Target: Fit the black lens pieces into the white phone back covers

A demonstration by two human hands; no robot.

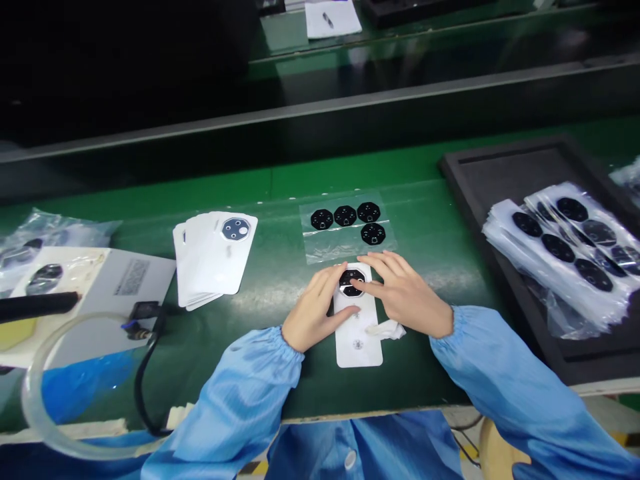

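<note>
A stack of white panels (210, 260) lies left of the left hand (317, 305). That hand is open: its fingers sit together, their tips by the upper left edge of a single white panel (358, 330), while the thumb stands apart, reaching across the panel below its black disc (349, 275). The panel lies flat on the green table (430, 267), between and partly under both hands. The right hand (407, 297) has one digit laid over the disc; its other fingers extend past the panel's upper right corner, clamped on nothing. A crumpled white cloth (393, 330) overlaps the panel's right edge, just below that hand.
</note>
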